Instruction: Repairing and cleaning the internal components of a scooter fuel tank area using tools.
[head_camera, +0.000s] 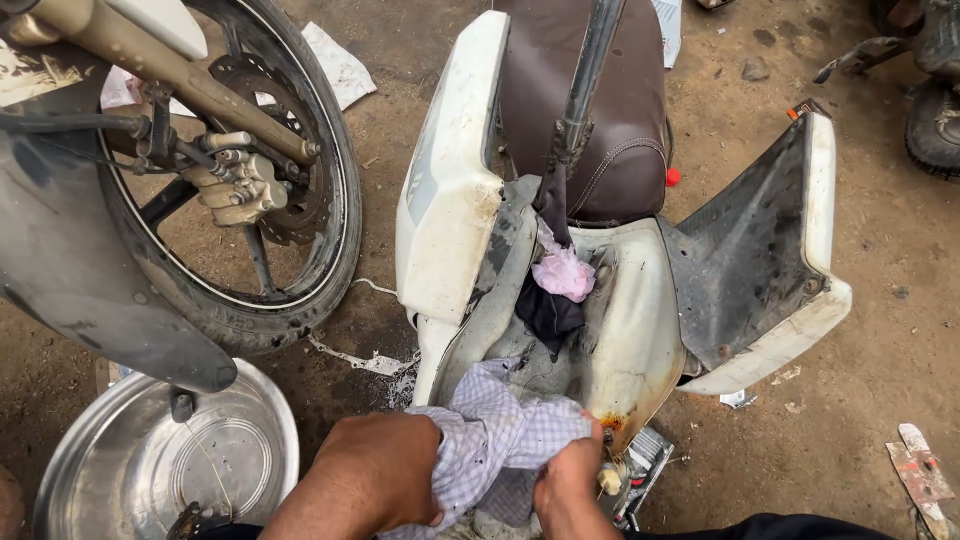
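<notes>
Bunching under both hands (470, 480), a stained checked cloth (500, 435)

— What shows of the person's own body?

— Two bare hands, the left hand (385, 470) and the right hand (570, 485), each with a bare forearm running back from the fingers to the bottom edge.

— Any sleeves, gloves, rings, a watch?

— No sleeve reaches the wrists. Gloves and rings: none that I can see.

— Anything worn at all?

— Behind the right fingers, low along the frame edge, a strip of dark clothing (770, 527). Whether trousers or a shirt, I cannot tell.
</notes>
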